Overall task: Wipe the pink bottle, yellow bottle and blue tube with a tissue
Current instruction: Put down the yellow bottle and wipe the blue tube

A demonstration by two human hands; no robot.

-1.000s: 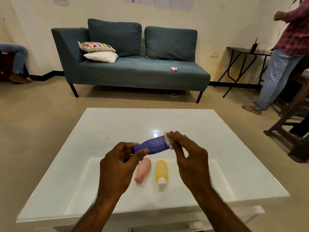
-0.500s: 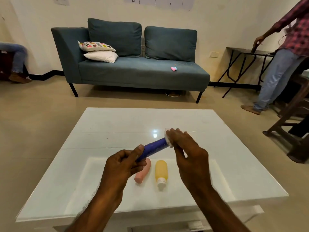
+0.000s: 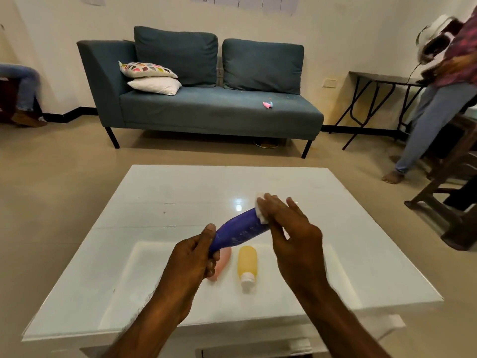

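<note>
Legible text: none. Blue tube: pale lettering along its side, too blurred to read. Wall papers at top edge: faint marks, unreadable at this size. Pink bottle and yellow bottle: no readable label showing.

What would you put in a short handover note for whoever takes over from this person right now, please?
Left hand: closed around the lower end of the blue tube, holding it tilted above the table.
Right hand: pressing a white tissue against the tube's upper end.
Pink bottle and yellow bottle: lying side by side on the table under the hands, the pink one partly hidden by the left hand.
Done: the blue tube is mid-wipe; whether the bottles were wiped cannot be told.
Left: finish the tube, set it down, and wipe any bottle not yet done.
</note>
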